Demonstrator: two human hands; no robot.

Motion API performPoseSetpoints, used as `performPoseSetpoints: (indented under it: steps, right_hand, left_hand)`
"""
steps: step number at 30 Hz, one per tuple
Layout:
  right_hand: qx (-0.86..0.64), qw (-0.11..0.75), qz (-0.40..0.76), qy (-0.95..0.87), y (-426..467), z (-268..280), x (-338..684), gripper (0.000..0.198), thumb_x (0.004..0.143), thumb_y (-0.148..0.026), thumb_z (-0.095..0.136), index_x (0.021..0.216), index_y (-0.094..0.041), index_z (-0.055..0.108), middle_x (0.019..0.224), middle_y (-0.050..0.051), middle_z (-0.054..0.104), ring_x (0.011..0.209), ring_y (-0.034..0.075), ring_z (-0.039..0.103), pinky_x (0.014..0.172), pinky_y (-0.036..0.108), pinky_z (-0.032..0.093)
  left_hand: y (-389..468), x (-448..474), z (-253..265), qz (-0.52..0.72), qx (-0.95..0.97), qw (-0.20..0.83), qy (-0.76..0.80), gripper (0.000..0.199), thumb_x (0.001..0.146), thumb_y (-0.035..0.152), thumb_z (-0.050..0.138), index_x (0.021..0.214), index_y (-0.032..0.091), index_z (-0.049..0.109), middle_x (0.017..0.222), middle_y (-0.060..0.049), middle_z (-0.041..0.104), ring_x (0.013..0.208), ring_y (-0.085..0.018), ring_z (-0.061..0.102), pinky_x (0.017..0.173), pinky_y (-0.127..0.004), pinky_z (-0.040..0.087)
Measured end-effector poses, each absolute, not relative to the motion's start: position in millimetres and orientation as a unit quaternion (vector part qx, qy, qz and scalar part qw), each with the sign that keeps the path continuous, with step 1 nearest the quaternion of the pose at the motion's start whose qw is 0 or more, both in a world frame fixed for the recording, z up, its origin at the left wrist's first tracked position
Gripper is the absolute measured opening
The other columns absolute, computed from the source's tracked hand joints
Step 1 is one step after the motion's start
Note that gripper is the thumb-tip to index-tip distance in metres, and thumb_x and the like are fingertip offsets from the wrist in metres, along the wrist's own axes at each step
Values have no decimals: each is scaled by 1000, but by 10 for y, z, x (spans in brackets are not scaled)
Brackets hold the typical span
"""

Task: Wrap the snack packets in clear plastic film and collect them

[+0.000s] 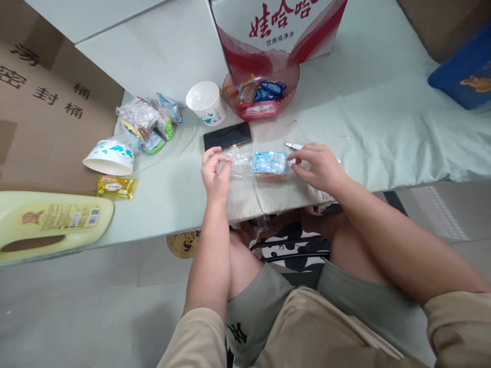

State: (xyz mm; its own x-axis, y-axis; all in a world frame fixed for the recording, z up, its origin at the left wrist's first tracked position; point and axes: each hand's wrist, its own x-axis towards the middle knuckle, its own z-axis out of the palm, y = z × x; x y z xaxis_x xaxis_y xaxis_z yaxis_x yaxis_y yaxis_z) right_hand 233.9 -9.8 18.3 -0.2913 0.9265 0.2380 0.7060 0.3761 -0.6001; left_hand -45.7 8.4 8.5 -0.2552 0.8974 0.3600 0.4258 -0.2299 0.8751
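Observation:
A small blue snack packet (269, 162) lies near the table's front edge, with something orange-brown showing along its lower side. Clear plastic film (241, 162) spreads out to both sides of it. My left hand (217, 174) has thumb and forefinger pinched together on the film's left end. Over on the right, my right hand (320, 166) is closed on the film's other end, close beside the packet. A whitish cutter-like tool with a metal tip (293, 146) lies partly hidden behind my right fingers. A dark phone (227, 136) rests just beyond my left hand.
Behind the phone stand a paper cup (207, 104) and a pink bowl (290, 84) of packaged snacks. Further left are bagged snacks (143, 117), a tipped paper bowl (111, 157), a yellow packet (117, 187) and a pale yellow jug (76, 217). A blue container (462, 74) is at right.

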Motion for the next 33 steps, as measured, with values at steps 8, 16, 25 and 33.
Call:
performPoseSetpoints:
  steps: [8, 16, 25, 33]
  right_hand:
    - [-399, 274, 268, -833, -369, 410, 2382, 28, 94, -35, 51, 97, -25, 77, 86, 5, 77, 78, 22, 71, 74, 35, 52]
    - [-559, 137, 193, -795, -344, 286, 2392, 37, 92, -35, 50, 111, -27, 80, 73, 3, 77, 62, 23, 65, 58, 34, 40]
    - [-566, 231, 157, -776, -292, 223, 2282, 50, 88, -33, 60, 137, -27, 65, 116, 9, 75, 92, 28, 71, 75, 41, 55]
    - [-433, 228, 205, -848, -203, 123, 2096, 72, 82, -22, 66, 152, -19, 49, 152, 17, 55, 134, 38, 57, 110, 55, 50]
  left_hand:
    - [-220, -573, 317, 531, 562, 384, 505, 22, 72, 37, 57, 57, 21, 62, 69, -6, 66, 52, -16, 57, 48, -31, 44]
    - [-77, -689, 189, 457, 513, 266, 677, 18, 75, 29, 73, 91, 22, 70, 100, -3, 69, 68, -11, 60, 67, -26, 52]
    - [5, -495, 23, 349, 615, 354, 612, 17, 80, 30, 76, 75, 18, 66, 104, -7, 64, 99, -20, 65, 90, -35, 56]
    - [-93, -64, 299, 461, 348, 575, 579, 37, 86, 55, 71, 94, 22, 56, 105, -7, 73, 85, -19, 73, 43, -14, 29]
